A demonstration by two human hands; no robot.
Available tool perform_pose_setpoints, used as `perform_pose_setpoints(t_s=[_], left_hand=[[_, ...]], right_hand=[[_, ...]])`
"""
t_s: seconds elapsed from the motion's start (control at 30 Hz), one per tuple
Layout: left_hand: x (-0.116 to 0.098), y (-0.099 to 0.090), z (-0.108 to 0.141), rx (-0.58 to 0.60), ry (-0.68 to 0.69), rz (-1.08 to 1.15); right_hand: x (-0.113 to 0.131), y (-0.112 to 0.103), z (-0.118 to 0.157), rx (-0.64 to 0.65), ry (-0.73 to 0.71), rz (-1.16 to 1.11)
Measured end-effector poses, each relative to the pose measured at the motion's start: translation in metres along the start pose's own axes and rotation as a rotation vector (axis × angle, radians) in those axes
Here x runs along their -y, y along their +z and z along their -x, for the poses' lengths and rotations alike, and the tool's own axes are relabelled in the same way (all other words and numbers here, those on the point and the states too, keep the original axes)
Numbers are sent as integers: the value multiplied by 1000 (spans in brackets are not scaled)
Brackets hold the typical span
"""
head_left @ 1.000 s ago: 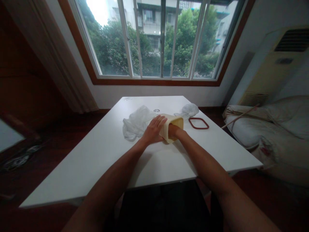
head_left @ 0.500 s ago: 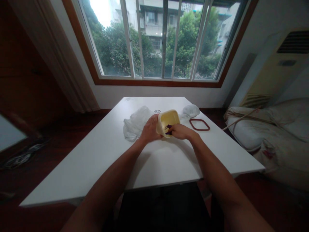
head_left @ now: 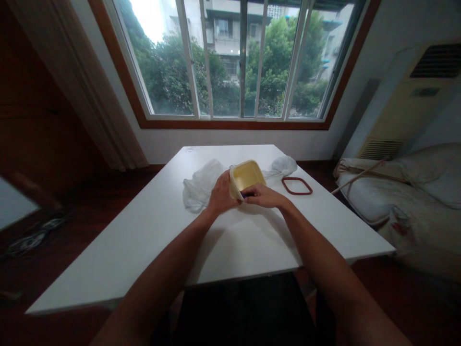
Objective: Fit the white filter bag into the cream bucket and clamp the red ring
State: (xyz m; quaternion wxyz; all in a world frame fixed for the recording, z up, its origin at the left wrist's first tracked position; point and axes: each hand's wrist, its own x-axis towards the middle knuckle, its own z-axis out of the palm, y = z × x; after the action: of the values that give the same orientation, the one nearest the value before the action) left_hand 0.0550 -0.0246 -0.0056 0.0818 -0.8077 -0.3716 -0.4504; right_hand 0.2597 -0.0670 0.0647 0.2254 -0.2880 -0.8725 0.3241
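A pale yellow container (head_left: 248, 174) is held tilted above the white table, its open side facing me. My left hand (head_left: 222, 194) grips its left side. At the container's lower rim is my right hand (head_left: 263, 195), its fingers closed on a small dark purple item (head_left: 244, 195), mostly hidden by the fingers. A crumpled white plastic bag (head_left: 201, 186) lies left of my left hand. To the right of the container is a red rounded-square ring (head_left: 297, 186), flat on the table.
Another translucent plastic bag (head_left: 284, 165) lies toward the back right of the white table (head_left: 144, 254). A window is behind the table. Large wrapped bundles (head_left: 374, 192) stand beyond the right edge, with a stick across them.
The container has shifted slightly left and tilted differently. My right hand has moved left and down to its lower rim, and less of the purple item shows.
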Motion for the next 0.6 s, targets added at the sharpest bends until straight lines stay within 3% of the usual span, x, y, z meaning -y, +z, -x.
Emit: perform_pose_setpoints(t_s=[0.33,0.6], left_hand=[[-3,3,0,4,86,22],[5,7,4,-8,-8,13]], right_hand=[[-2,19,-17,-277,-90,-154],[2,22,-15,-265,-140,-99]])
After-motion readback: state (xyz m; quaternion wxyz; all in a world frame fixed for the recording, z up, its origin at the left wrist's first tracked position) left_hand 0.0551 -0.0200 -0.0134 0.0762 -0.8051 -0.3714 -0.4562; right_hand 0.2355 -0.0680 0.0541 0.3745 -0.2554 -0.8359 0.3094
